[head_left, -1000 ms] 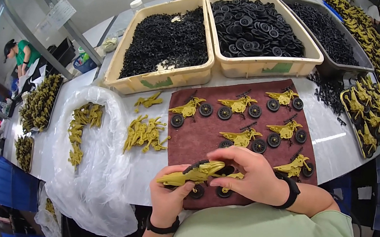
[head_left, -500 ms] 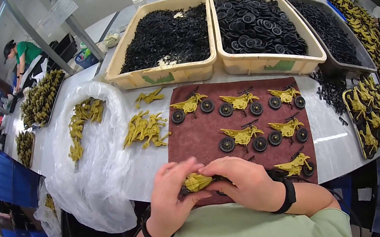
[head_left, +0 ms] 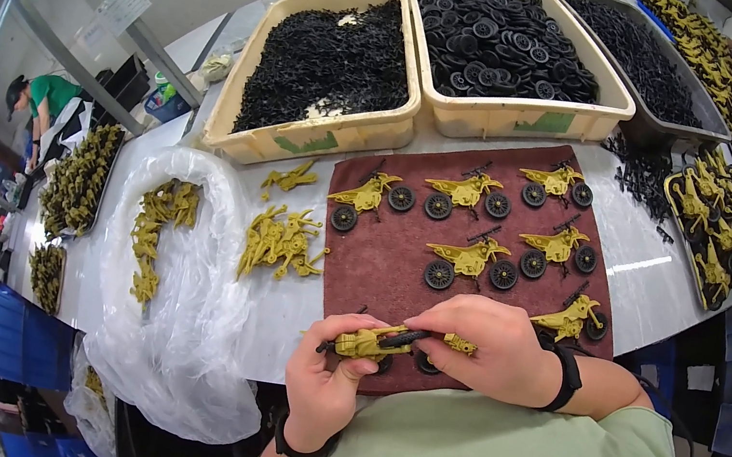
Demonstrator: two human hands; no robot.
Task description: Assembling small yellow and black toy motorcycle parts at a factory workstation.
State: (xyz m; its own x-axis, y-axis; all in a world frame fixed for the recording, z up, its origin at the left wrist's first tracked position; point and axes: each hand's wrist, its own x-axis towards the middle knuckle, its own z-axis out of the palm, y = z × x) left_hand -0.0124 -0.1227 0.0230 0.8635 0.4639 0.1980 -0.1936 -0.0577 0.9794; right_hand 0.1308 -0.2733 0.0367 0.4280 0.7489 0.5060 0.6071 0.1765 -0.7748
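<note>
Between both hands, over the near edge of the cloth, is a yellow toy motorcycle body [head_left: 361, 342], lying lengthwise. My left hand [head_left: 321, 385] is closed round one end of it, thumb beneath and fingers on top. With its fingertips, my right hand [head_left: 494, 344] pinches a black wheel [head_left: 406, 339] seen edge-on at the other end of the body. Partly hidden under the hands, another black wheel [head_left: 425, 363] shows on the maroon cloth [head_left: 358, 271]. Several toy motorcycles with black wheels, one of them a yellow motorcycle [head_left: 468, 259], rest beyond my hands.
Loose yellow bodies [head_left: 280, 243] lie left of the cloth, beside a clear plastic bag [head_left: 203, 347] holding more. Behind stand a cream bin of small black parts [head_left: 317, 146], a cream bin of wheels [head_left: 521, 124] and a dark bin [head_left: 677, 132]. A loaded tray [head_left: 708, 260] is at right.
The motorcycle body has turned from nearly end-on to lengthwise, and a wheel now shows at my right fingertips. My hands have moved slightly apart.
</note>
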